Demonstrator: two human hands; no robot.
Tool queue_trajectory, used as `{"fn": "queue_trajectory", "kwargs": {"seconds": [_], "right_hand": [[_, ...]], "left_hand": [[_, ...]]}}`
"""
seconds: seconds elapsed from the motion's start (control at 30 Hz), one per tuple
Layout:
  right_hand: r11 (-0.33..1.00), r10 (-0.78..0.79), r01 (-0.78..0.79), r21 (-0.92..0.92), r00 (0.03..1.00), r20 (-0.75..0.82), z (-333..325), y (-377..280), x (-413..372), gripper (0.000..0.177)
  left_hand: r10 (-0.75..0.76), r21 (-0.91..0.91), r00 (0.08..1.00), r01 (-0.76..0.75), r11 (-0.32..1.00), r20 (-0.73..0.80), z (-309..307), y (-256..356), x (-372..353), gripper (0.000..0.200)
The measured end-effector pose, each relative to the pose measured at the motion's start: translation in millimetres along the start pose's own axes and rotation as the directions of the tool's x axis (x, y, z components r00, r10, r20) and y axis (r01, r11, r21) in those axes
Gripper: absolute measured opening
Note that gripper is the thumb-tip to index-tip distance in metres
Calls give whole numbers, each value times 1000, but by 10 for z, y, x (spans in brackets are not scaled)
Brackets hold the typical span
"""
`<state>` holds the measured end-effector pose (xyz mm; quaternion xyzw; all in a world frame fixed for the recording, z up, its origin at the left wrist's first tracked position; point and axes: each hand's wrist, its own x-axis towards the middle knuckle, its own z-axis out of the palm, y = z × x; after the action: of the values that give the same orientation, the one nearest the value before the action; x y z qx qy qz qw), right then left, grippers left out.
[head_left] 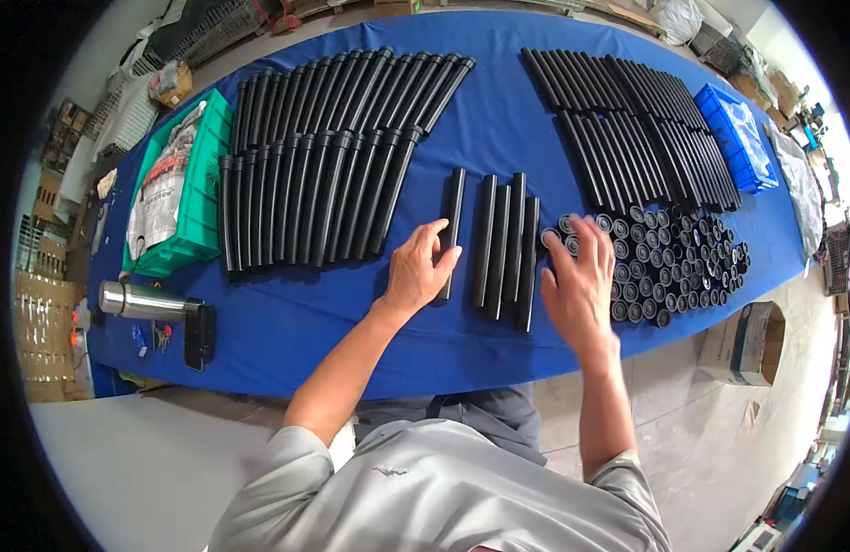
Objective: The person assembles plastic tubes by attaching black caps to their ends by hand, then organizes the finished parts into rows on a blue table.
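My left hand is closed around a single black tube, its thumb and fingers at the tube's middle. Several loose black tubes lie side by side just right of it, between my two hands. My right hand reaches over the left edge of a group of round black caps. Its fingers are spread, with the fingertips right at the nearest caps.
Two rows of capped black tubes cover the left of the blue tablecloth. Plain tubes lie at the back right beside a blue crate. A green crate, a steel flask and a black phone are at the left.
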<state>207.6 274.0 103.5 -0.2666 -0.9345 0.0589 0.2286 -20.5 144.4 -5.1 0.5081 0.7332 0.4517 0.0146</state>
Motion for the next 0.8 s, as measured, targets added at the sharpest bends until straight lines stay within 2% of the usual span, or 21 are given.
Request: {"fn": "queue_trajectory", "kwargs": {"seconds": [0.13, 0.27, 0.4, 0.5, 0.6, 0.63, 0.73, 0.77, 0.8], "right_hand": [[984, 20, 17, -175, 979, 203, 212, 292, 208, 49], [972, 27, 51, -229, 945, 327, 358, 351, 269, 48], [968, 11, 59, -245, 962, 275, 522, 442, 245, 38], [979, -42, 68, -192, 990, 138, 413, 400, 236, 35], [996, 25, -29, 82, 998, 54, -69, 65, 149, 36], [984, -20, 26, 176, 999, -35, -199, -30, 70, 41], [898, 165, -253, 360, 952, 259, -360, -164, -379, 42], [836, 160, -308, 453, 928, 336, -370, -195, -517, 42], [759, 145, -371, 535, 898, 416, -367, -226, -669, 41]], "left_hand": [[-68, -13, 997, 69, 998, 20, -16, 45, -11, 47], [-125, -18, 990, 127, 992, 57, -52, 83, 2, 48], [-112, -21, 992, 113, 993, 54, -42, 57, 12, 48], [-70, 6, 997, 70, 998, 37, -30, 27, -8, 49], [1, 4, 999, -1, 1000, 49, -53, 25, -15, 52], [29, -5, 998, -29, 1000, 60, -72, 37, -5, 53], [181, 17, 981, -182, 983, 69, -137, 103, -13, 63], [172, -33, 974, -169, 985, 150, -163, 119, -73, 78], [194, -16, 956, -196, 981, 220, -198, 199, -129, 81]]}}
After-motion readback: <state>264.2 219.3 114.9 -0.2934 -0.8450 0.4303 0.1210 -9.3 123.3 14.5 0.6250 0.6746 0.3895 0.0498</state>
